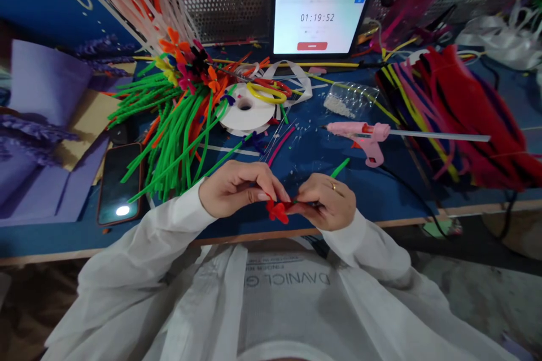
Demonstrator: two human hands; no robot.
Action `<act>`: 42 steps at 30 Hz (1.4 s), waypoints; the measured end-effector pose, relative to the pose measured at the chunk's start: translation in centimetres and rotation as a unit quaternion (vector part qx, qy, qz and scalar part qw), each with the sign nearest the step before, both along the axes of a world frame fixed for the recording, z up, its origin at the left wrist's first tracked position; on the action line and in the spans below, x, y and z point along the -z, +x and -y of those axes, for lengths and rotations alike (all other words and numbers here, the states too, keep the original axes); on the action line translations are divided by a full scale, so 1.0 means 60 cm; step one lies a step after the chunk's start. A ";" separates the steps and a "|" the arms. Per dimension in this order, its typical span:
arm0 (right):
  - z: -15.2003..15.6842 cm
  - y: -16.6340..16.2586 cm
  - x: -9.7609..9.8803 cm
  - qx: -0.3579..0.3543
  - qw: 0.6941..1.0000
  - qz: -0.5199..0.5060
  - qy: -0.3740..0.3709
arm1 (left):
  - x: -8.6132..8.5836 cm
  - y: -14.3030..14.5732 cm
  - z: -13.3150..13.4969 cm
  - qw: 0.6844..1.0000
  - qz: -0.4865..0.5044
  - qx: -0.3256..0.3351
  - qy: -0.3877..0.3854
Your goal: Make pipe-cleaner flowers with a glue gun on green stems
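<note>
The red flower (277,213) sits between the hands, above the tabletop's (393,203) near edge — closer to the left hand (237,189), pinching its petals; the right hand (328,200) grips a green stem (340,167) (slanting away rightward).

Screen (317,31) — "01:19:52"; shirt (292,304) — lettering (288,278), partly hidden.
</note>
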State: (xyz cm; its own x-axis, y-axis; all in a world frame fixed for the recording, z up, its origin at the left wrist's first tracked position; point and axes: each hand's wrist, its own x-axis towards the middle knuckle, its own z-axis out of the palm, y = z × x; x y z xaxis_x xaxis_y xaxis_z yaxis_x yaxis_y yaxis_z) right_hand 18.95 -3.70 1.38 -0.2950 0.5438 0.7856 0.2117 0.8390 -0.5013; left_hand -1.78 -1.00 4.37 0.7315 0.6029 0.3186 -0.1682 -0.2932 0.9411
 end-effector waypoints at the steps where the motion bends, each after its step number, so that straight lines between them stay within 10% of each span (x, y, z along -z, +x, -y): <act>1: 0.000 0.000 0.000 0.001 1.000 0.003 0.003 | 0.000 0.000 -0.001 1.000 -0.001 0.004 0.005; 42: 0.013 0.005 0.000 0.065 0.992 0.056 0.094 | 0.008 0.010 0.006 0.991 0.025 0.023 -0.128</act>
State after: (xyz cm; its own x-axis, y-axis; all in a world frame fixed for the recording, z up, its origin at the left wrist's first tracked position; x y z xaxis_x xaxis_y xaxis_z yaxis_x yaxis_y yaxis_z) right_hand 19.26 -4.46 1.36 -0.3223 0.4302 0.8432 0.3695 0.8773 -0.3064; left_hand -1.17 -1.35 3.86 0.7467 0.6359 0.1953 -0.2240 -0.0362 0.9739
